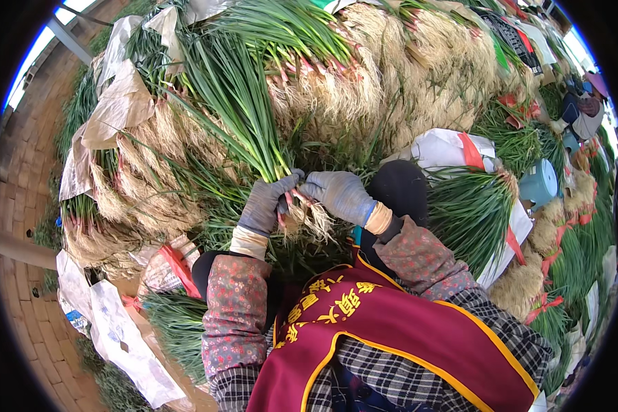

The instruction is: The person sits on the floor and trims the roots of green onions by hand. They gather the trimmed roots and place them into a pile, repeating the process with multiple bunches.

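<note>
My left hand (pixel 269 203), in a grey glove, grips a bunch of young garlic plants (pixel 247 118) by the lower stems. Their long flat green leaves point away from me, up and to the left. Below the grip, pinkish stem ends and pale stringy roots (pixel 316 219) hang down. My right hand (pixel 342 193), gloved the same way, meets the left from the right, its thumb and fingers pinched on a stem just above the roots. The fingertips of both hands partly cover the stems. Loose green leaves (pixel 226 216) lie on the ground beneath and around them.
Stacked garlic plants with thick root masses (pixel 391 87) rise ahead; another rooty pile (pixel 149 170) stands to the left. A tied bundle (pixel 474 211) lies on white sheeting at my right, near a blue bucket (pixel 538 183). Another person (pixel 587 110) is at far right. Brick paving (pixel 28 190) runs along the left.
</note>
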`<state>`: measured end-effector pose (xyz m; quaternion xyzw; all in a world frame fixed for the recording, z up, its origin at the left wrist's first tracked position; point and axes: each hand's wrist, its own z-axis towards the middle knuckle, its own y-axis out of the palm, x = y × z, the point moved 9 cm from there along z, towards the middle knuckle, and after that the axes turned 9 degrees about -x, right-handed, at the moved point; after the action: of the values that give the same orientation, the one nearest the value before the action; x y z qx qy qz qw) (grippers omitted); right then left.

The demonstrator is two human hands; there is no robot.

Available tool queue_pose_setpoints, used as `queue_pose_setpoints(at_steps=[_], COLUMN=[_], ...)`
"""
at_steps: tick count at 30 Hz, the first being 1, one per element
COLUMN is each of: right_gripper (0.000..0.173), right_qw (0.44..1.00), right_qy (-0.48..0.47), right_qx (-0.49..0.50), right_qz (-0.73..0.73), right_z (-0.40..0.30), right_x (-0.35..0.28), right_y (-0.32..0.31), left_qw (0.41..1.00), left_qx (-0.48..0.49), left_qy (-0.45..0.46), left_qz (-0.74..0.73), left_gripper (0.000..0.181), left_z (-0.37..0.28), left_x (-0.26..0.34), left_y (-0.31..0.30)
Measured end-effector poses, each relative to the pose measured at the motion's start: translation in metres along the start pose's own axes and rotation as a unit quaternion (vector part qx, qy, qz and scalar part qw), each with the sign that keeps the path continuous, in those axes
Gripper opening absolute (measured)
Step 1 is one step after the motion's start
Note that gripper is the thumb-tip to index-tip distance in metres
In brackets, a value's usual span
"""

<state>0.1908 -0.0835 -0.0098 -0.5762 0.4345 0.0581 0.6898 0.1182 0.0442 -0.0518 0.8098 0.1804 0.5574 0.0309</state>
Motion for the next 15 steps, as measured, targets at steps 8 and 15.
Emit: queue_pose_setpoints(at_steps=[8,15], right_gripper=[0.031,0.012], right_qw=[0.96,0.956], right_qy=[-0.201,-0.178], right_qx=[-0.018,0.042], right_qz=[-0.196,0.229], right_z=[-0.023,-0.028], right_x=[-0.057,-0.047], right_y=[0.0,-0.042], left_qw=[0.994,0.991], left_qx=[0.025,0.051], left_qy=[-0.025,-0.004], left_qz=[0.103,0.125], left_gripper=[0.032,0.027], left_z=[0.01,0.011], left_x=[-0.003,-0.001], left_y=[-0.016,-0.026])
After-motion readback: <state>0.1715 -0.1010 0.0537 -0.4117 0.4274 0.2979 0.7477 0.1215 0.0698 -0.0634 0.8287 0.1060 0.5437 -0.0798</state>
